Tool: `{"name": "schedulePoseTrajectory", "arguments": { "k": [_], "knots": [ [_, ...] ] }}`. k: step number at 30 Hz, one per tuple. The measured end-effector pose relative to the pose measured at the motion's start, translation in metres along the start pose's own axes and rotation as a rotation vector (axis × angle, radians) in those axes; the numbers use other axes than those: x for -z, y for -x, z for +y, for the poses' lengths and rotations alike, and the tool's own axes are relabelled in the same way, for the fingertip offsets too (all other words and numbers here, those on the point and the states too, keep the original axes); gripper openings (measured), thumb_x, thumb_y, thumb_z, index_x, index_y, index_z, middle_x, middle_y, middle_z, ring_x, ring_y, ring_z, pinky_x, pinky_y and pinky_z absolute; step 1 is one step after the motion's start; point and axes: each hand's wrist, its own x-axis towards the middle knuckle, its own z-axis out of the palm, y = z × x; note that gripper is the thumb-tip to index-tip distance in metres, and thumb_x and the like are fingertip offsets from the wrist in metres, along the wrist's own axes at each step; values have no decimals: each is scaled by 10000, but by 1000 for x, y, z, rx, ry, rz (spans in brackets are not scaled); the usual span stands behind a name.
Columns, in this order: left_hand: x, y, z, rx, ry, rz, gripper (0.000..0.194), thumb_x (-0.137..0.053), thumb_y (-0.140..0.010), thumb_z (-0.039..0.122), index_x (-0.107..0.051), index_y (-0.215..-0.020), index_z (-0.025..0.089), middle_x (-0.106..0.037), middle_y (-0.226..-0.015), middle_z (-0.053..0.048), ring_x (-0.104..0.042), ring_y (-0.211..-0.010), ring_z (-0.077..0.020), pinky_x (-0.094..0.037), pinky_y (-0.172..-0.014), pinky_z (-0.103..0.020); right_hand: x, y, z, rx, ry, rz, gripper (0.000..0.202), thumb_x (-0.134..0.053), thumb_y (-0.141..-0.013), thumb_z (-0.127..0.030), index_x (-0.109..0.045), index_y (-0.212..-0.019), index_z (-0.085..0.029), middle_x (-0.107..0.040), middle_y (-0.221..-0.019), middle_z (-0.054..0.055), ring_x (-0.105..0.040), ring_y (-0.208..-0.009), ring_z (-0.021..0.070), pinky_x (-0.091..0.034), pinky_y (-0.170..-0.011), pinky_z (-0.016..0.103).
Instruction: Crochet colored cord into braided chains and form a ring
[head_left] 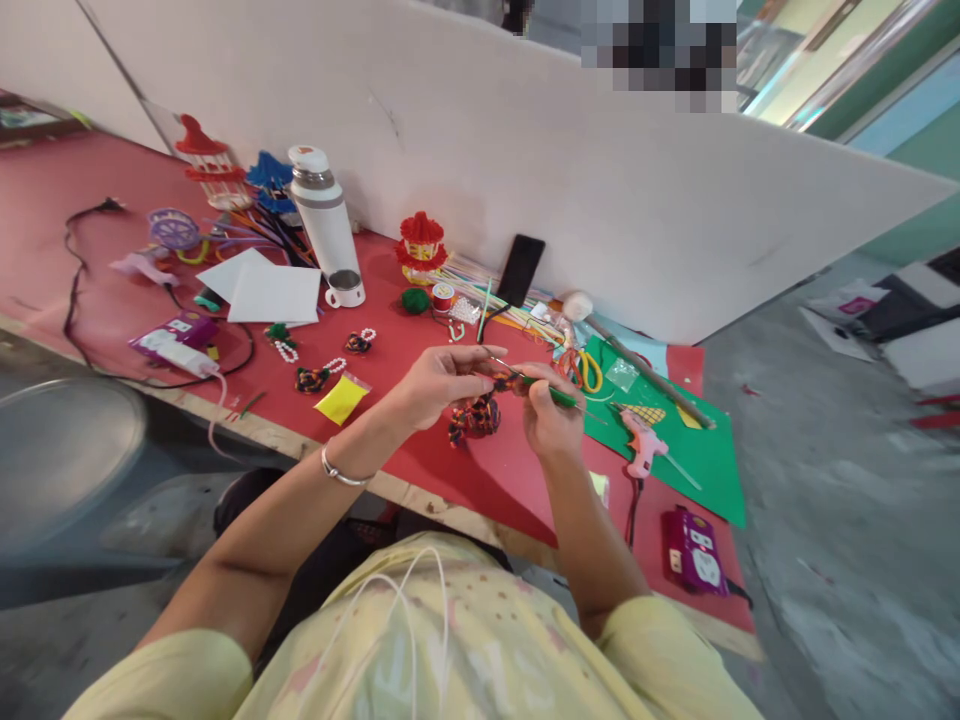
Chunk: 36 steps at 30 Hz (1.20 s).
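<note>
At the left of the frame we see a purple power box (pixel 176 335) on the red table (pixel 405 455), then white cards (pixel 277 294) and a white flask (pixel 326 220) in the upper left. Left of centre, a yellow packet (pixel 343 399) lies near small yarn pieces with white beads. Our left hand (pixel 431 388) comes in at the centre, its thumb and fingers bent together, pinching the multicoloured yarn (pixel 480 414); the yarn hangs just below the fingertips, in the middle of the frame. Just right of it, our right hand (pixel 553 418) is closed around the green handle of a hook (pixel 561 397), whose metal shaft points left towards the other hand. We cannot tell whether its tip is inside a loop. Further right lie yellow scissors (pixel 591 371), a pink glue gun (pixel 642 445) on a green sheet (pixel 705 455), and, lower right, another purple box (pixel 697 550).
</note>
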Motion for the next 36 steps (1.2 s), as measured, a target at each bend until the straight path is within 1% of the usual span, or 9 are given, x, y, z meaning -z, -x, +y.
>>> {"name": "schedulePoseTrajectory", "arguments": {
  "k": [6,8,14,18,22,27,31,33,36],
  "knots": [
    [1,-1,-3,1,23,36,468,-927,-651,219,-831,-1101,137,-701,-712,-23,-448,-491,-43,-303,-443,-200,0,1,2,-24,-25,5,240,-769,-884,-517,-827,-990,-310,-824,-1028,40,-753,-983,229,-604,-826,397],
    [1,-1,-2,11,27,41,448,-933,-655,226,-834,-1082,135,-688,-690,-18,-440,-485,-41,-307,-449,-203,0,1,2,-37,-57,-2,236,-770,-882,-519,-830,-985,-315,-822,-1022,41,-754,-948,228,-605,-798,398],
    [1,0,-1,21,30,27,447,-931,-657,213,-830,-1085,136,-759,-834,-63,-505,-513,-39,-330,-454,-188,0,1,3,-81,-78,16,241,-787,-860,-544,-832,-936,-320,-823,-969,35,-749,-861,215,-613,-772,409],
    [1,-2,-3,28,36,25,525,-936,-587,130,-824,-1100,139,-748,-807,-43,-605,-609,-84,-394,-490,-183,1,1,5,-88,-84,2,263,-787,-862,-535,-832,-945,-290,-830,-975,47,-733,-823,197,-606,-769,391],
    [3,-3,-5,44,16,28,495,-920,-643,184,-820,-1126,138,-713,-739,-22,-525,-528,-58,-354,-468,-190,3,1,5,-101,-79,26,328,-806,-823,-573,-831,-923,-262,-825,-948,51,-713,-776,191,-601,-744,387],
    [4,-3,-6,33,27,25,450,-914,-677,215,-822,-1108,124,-678,-685,-16,-439,-478,-40,-294,-446,-204,3,2,7,-110,-79,33,285,-807,-831,-554,-836,-922,-286,-823,-946,42,-712,-761,192,-599,-728,394],
    [2,-2,-4,33,35,38,414,-918,-690,252,-828,-1075,127,-680,-701,-11,-452,-474,-34,-277,-430,-195,3,2,8,-124,-104,22,265,-806,-840,-534,-839,-939,-291,-827,-961,41,-728,-810,198,-601,-755,393],
    [2,-2,-5,30,32,32,419,-920,-695,267,-827,-1081,133,-726,-781,-37,-463,-490,-29,-294,-431,-190,2,1,7,-131,-120,35,265,-819,-827,-532,-838,-931,-289,-827,-949,39,-727,-805,195,-602,-761,391],
    [2,-4,-7,29,19,17,512,-943,-645,225,-815,-1136,150,-776,-907,-72,-538,-558,-49,-347,-457,-183,1,0,6,-146,-124,58,296,-841,-795,-550,-834,-902,-274,-825,-920,37,-714,-762,183,-602,-741,380]
  ]
}}
